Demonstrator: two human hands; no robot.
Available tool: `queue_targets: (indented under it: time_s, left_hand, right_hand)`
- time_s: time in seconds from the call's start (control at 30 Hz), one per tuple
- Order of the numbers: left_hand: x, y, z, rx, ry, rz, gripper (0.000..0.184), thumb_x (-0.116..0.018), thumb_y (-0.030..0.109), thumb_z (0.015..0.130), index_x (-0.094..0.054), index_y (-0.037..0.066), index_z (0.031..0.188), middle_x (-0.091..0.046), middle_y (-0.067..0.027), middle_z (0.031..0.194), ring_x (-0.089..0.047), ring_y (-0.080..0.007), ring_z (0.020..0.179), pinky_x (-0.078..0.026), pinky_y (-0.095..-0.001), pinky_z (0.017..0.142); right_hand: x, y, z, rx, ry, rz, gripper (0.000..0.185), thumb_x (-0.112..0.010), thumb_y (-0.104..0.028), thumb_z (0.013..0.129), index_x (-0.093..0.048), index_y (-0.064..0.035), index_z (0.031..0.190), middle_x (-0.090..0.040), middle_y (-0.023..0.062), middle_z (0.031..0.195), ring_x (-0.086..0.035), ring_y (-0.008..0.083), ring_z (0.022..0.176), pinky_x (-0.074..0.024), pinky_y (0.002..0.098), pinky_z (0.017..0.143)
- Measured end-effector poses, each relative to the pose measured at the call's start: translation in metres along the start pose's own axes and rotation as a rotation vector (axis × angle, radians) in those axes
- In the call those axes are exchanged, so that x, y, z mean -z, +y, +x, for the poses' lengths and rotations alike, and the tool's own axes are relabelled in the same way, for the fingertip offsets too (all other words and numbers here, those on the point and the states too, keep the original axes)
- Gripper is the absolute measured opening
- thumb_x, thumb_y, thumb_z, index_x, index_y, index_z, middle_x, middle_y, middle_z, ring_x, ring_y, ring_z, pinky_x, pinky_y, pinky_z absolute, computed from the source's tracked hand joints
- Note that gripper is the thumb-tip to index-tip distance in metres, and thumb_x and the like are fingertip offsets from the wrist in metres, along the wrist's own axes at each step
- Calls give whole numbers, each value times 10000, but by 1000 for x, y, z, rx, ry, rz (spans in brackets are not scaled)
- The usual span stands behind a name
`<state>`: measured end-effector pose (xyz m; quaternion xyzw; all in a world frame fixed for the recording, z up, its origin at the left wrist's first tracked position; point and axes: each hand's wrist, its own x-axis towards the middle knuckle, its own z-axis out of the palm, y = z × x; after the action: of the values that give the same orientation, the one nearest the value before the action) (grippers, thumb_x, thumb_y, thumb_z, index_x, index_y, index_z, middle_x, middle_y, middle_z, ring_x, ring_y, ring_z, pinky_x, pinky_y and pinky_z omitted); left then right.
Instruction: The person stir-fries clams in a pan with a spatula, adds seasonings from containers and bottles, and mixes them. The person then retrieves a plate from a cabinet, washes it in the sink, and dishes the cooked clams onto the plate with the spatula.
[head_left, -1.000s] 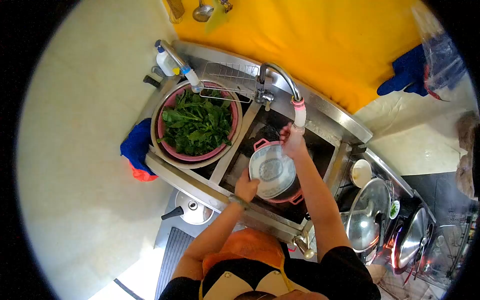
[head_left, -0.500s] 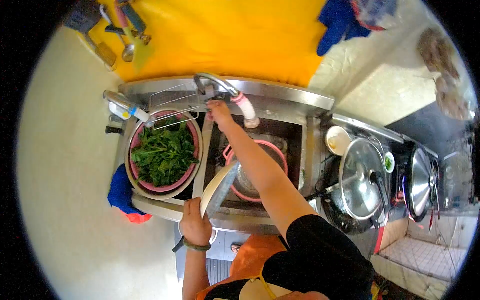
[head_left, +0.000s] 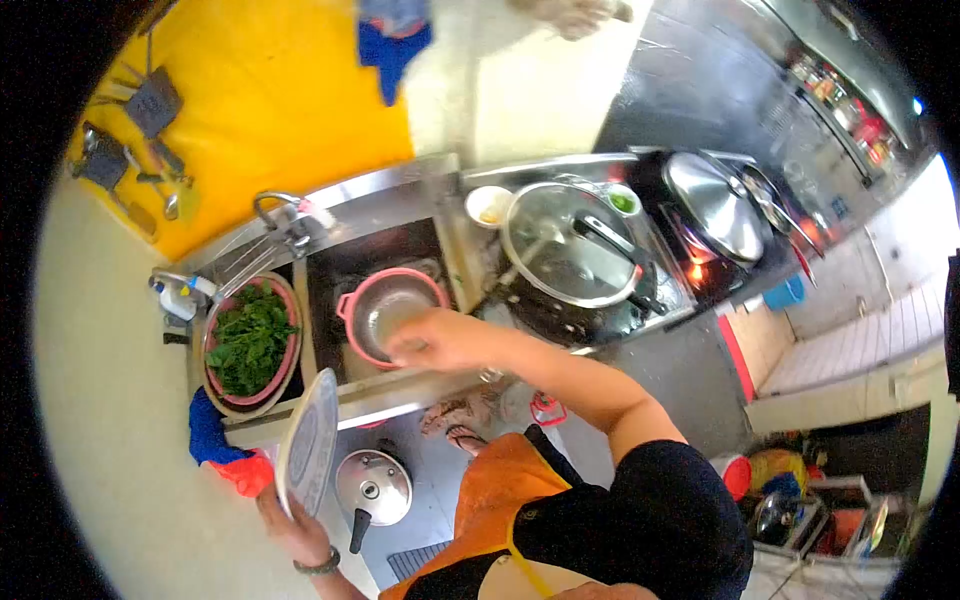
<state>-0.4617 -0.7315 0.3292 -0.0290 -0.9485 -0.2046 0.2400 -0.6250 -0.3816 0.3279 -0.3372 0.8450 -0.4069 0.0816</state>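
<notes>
Status of work: the patterned plate (head_left: 314,445) is clear of the sink (head_left: 325,262) and in hand; it is not set down anywhere. Whether it is rinsed or dry cannot be told. The pink two-tone basin (head_left: 346,306) stands in the right-hand sink compartment, with no greens seen in it. The leafy greens (head_left: 250,345) lie heaped in the pink-lined bowl at the left, apart from both hands; how much handling is left there cannot be judged. Condition of hands: the left hand (head_left: 293,527) is closed on the plate's near, lower rim, holding it steeply tilted, nearly on edge, on the near side of the counter, left of the lidded steel pot (head_left: 374,488). The right hand (head_left: 428,342) appears over the basin's near right rim, fingers seemingly curled but blurred; no object is seen in it. How far it is open, and whether it touches the rim, cannot be determined.
</notes>
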Motion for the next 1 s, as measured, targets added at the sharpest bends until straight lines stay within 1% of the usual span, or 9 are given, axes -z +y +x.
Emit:
queue_targets:
  time_s: [0.1,0.17,0.23,0.3,0.43,0.67,0.73,0.83,1.0]
  left_hand:
    - [23,-7,-52,78,-32,8,256,-468,119,924,-517,-60,1100,-535,-263,1043,-503,-428,1002,-400,-465,877]
    - [31,-19,-90,222,-105,14,292,-475,160,947,-527,-67,1123,-532,-275,1124,-486,-432,1073,-376,-460,931]
    - [28,-33,-130,267,-150,153,305,-487,160,935,-521,-62,1143,-536,-274,1120,-489,-435,1076,-384,-469,920]
    - [17,-38,-163,286,-175,214,300,-500,154,922,-523,-55,1136,-544,-262,1112,-502,-425,1069,-399,-470,903]
    - [-8,-2,-209,408,-332,238,250,-509,143,898,-540,-25,1080,-563,-224,1058,-545,-410,996,-442,-462,830]
    - [-118,59,-282,259,-542,552,252,-532,128,854,-533,23,1083,-579,-197,1011,-582,-383,922,-478,-451,799]
    - [-170,53,-315,61,-636,660,252,-535,119,836,-531,12,1063,-586,-200,986,-590,-383,898,-483,-455,788]
    - [-175,228,-306,447,-726,469,247,-524,87,815,-524,-16,1039,-600,-215,963,-600,-384,908,-488,-451,781]
    - [-237,312,-353,459,-837,503,258,-571,117,775,-569,-12,999,-618,-236,925,-602,-411,882,-494,-451,770]
  right_hand:
    - [0,-35,-144,-17,76,236,310,-561,-285,910,-617,-54,1109,-624,109,1128,-582,286,1062,-437,412,941]
    - [-24,-16,-247,-382,48,1138,315,-552,-298,921,-615,-71,1131,-616,148,1143,-579,292,1079,-450,398,925]
    - [-77,23,-337,-808,423,1315,337,-573,-350,902,-640,-95,1111,-617,180,1133,-581,296,1069,-453,399,924]
    - [-119,46,-428,-1082,489,752,388,-568,-419,872,-667,-96,1062,-648,148,1074,-606,281,1007,-472,388,864]
    - [-168,109,-577,-1484,-228,25,449,-544,-496,836,-690,-119,1032,-689,97,978,-634,289,934,-496,363,763]
    - [-61,125,-694,-1498,254,-668,352,-584,-426,811,-697,-144,989,-660,113,1048,-598,296,1036,-335,583,986]
    - [-2,157,-735,-1504,396,-445,332,-585,-386,812,-689,-133,1001,-661,123,1036,-600,307,1026,-364,549,973]
    - [76,242,-812,-1403,448,-575,276,-595,-298,804,-676,-107,986,-658,154,990,-606,333,975,-432,491,908]
    - [225,323,-854,-1171,679,-696,192,-627,-180,760,-670,-93,925,-627,131,943,-614,314,890,-481,443,783]
